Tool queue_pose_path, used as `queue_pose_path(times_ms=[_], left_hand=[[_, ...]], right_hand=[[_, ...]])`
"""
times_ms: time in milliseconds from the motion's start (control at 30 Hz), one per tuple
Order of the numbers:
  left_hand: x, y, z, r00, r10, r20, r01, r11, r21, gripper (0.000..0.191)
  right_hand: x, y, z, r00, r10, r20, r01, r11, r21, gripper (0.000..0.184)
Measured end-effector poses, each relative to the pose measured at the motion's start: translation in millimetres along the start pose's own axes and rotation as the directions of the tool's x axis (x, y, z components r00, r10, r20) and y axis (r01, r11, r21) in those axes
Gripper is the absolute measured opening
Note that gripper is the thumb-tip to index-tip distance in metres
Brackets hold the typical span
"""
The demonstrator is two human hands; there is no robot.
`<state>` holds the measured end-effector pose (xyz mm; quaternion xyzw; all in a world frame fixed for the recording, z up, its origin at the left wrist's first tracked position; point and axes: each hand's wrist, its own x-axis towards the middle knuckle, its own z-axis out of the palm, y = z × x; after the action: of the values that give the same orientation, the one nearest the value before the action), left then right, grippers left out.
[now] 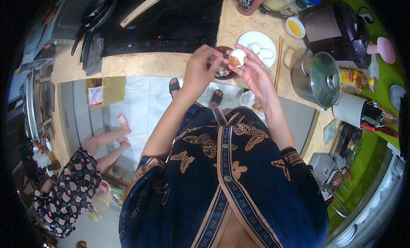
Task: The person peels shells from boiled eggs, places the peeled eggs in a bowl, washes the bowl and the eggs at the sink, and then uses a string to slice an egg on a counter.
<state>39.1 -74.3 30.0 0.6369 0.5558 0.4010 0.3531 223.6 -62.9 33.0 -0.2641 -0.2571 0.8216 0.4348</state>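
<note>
A boiled egg [237, 57], partly peeled with brown shell left on its lower side, rests in the fingers of my right hand [256, 71]. My left hand [201, 66] is just left of the egg, its thumb and fingertips drawn together. Whether a bit of shell is between them cannot be made out. Below both hands, a dark reddish-brown bowl [226, 77] with eggshell pieces [221, 71] in it stands at the counter's edge, partly hidden by my hands. Behind my right hand, a white plate [246, 37] bears several peeled eggs [266, 53].
A black cooktop [179, 26] with a frying pan [141, 11] lies ahead-left. Chopsticks [278, 62], a small bowl of yellow liquid [295, 27] and a lidded steel pot [315, 78] stand right. Another person's legs [109, 143] show at lower left, near an open yellow-lined bin [112, 91].
</note>
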Motion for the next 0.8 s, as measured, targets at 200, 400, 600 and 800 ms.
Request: queue_pose_path(times_ms=[200,400,600,800], left_hand=[[-7,8,14,0.964,0.255,-0.077,-0.258,0.966,-0.026,0.027],[-7,11,6,0.954,0.3,-0.001,-0.299,0.95,0.089,0.032],[-9,18,2,0.982,0.185,0.034,-0.187,0.981,0.057,0.021],[-9,10,8,0.908,0.418,0.036,-0.418,0.895,0.157,0.024]], right_hand=[[4,12,-13,0.984,0.028,-0.178,-0.033,0.999,-0.026,0.043],[5,12,-5,0.984,0.046,-0.171,-0.064,0.993,-0.098,0.043],[4,10,-3,0.986,0.044,-0.159,-0.077,0.974,-0.212,0.043],[-2,12,-9,0.972,0.061,-0.226,-0.052,0.998,0.046,0.039]])
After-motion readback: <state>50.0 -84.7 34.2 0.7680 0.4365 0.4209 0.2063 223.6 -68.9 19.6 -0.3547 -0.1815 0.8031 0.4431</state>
